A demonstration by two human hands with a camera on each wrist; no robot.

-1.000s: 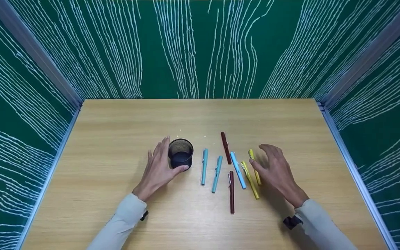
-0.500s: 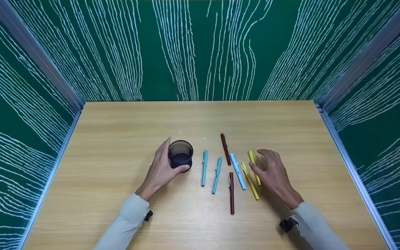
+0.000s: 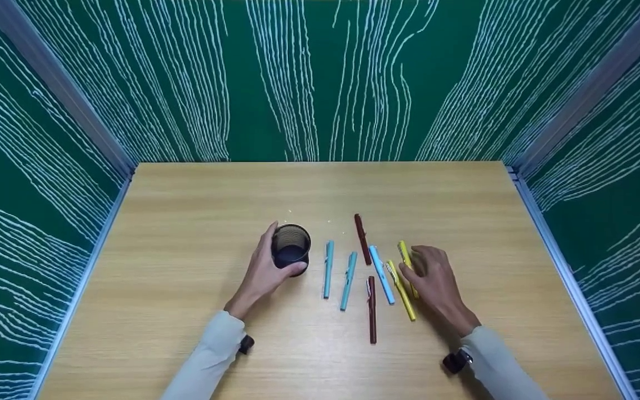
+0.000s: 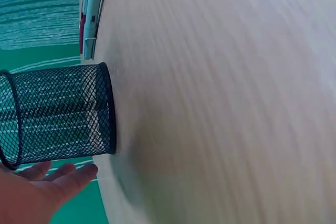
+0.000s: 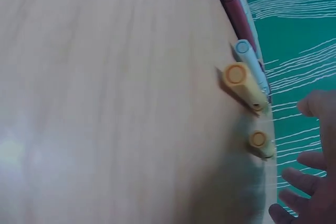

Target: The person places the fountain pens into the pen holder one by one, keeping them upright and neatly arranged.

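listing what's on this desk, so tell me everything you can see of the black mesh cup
The black mesh cup is round and open-topped, its see-through wall looking like wire mesh, with dark rings at rim and base. It stands upright on the table, left of the pens, none showing inside. The left hand curves around its left side, thumb over its near side; how firmly is unclear.

The cup (image 3: 290, 244) stands left of seven pens (image 3: 348, 281) on the table (image 3: 214, 200); a wall (image 3: 242, 111) rises behind them.
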